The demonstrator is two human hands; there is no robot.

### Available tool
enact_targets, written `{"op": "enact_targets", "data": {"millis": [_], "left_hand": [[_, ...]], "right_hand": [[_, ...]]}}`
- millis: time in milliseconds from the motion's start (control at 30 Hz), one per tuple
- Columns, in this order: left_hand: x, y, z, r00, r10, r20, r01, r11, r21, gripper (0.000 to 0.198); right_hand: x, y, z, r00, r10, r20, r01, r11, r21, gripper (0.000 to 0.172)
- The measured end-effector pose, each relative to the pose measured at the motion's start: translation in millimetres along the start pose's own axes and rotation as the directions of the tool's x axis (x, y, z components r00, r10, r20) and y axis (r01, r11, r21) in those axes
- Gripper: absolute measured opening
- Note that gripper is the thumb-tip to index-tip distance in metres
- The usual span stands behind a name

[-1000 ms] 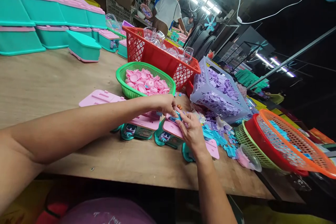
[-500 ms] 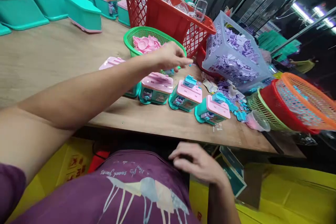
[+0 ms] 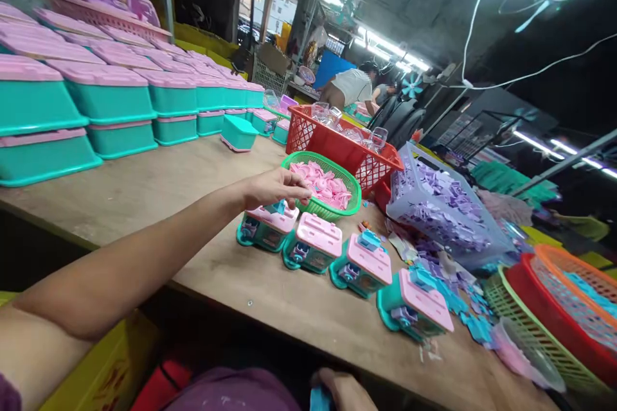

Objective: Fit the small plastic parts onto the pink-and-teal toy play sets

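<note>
Over pink-lidded turquoise plastic boxes (image 3: 319, 237), our left hand (image 3: 277, 187) hangs released; our right hand (image 3: 349, 392) grasps 1 blue plastic piece (image 3: 319, 399), seemingly mid-fitting, with alignment next.

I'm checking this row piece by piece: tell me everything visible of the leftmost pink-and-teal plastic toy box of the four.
The pink-and-teal, plastic-looking toy box stands upright on the brown wooden table. Its top is glossy pink, its body teal, with a purple fitting at the left end. A light-blue piece sits on top, partly hidden by the left hand; contact there is unclear.
</note>
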State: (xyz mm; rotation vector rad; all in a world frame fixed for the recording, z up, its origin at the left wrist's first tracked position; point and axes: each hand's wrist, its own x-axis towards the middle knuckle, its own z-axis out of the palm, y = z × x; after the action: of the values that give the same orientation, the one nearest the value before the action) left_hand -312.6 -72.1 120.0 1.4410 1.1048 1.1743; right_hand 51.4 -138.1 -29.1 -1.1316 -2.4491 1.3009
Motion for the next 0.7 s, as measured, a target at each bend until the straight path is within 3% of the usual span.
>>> {"op": "enact_targets", "data": {"millis": [33, 67, 133, 200, 267, 333, 433, 567, 633, 700], "left_hand": [[-6, 0, 0.4, 0.999, -0.001, 0.044, 0.0, 0.999, 0.032, 0.031], [-11, -1, 3.9, 0.996, 0.011, 0.087, -0.016, 0.998, 0.058, 0.031], [-16, 0, 19.3, 0.98, 0.076, 0.182, -0.095, 0.991, 0.094, 0.03], [-16, 1, 40.6, 0.944, 0.155, 0.292, -0.19, 0.977, 0.097, 0.033], [-12, 1, 60.5, 0.904, 0.206, 0.375, -0.258, 0.962, 0.093, 0.039], [-6, 2, 73.5, 0.899, 0.196, 0.392, -0.266, 0.955, 0.133, 0.041], [5, 1, 78.5, 0.931, 0.136, 0.339, -0.222, 0.947, 0.231, 0.039], [19, -4, 70.9, 0.953, 0.129, 0.275, -0.191, 0.959, 0.211, 0.035], [25, -5, 64.9, 0.973, 0.091, 0.213, -0.117, 0.987, 0.11, 0.032], [30, -4, 57.8, 0.988, 0.019, 0.152, -0.021, 1.0, 0.016, 0.029]], "right_hand": [[-4, -15, -12, 0.982, 0.038, 0.183, -0.046, 0.998, 0.038, 0.023], [-4, -31, -24, 0.979, 0.045, 0.199, -0.067, 0.992, 0.105, 0.032], [7, -63, -45, 0.995, 0.029, 0.098, -0.066, 0.91, 0.408, 0.041], [30, -89, -58, 0.99, 0.057, -0.127, 0.052, 0.69, 0.722, 0.049], [59, -103, -64, 0.972, 0.096, -0.214, 0.137, 0.511, 0.849, 0.05], [84, -109, -66, 0.965, 0.126, -0.229, 0.151, 0.447, 0.882, 0.046], [104, -110, -67, 0.966, 0.141, -0.216, 0.115, 0.515, 0.849, 0.045], [107, -118, -80, 0.987, 0.055, -0.15, 0.061, 0.736, 0.675, 0.051], [106, -125, -91, 0.978, -0.018, -0.208, 0.114, 0.879, 0.464, 0.053], [106, -133, -104, 0.909, -0.173, -0.378, 0.225, 0.969, 0.098, 0.057]]}}
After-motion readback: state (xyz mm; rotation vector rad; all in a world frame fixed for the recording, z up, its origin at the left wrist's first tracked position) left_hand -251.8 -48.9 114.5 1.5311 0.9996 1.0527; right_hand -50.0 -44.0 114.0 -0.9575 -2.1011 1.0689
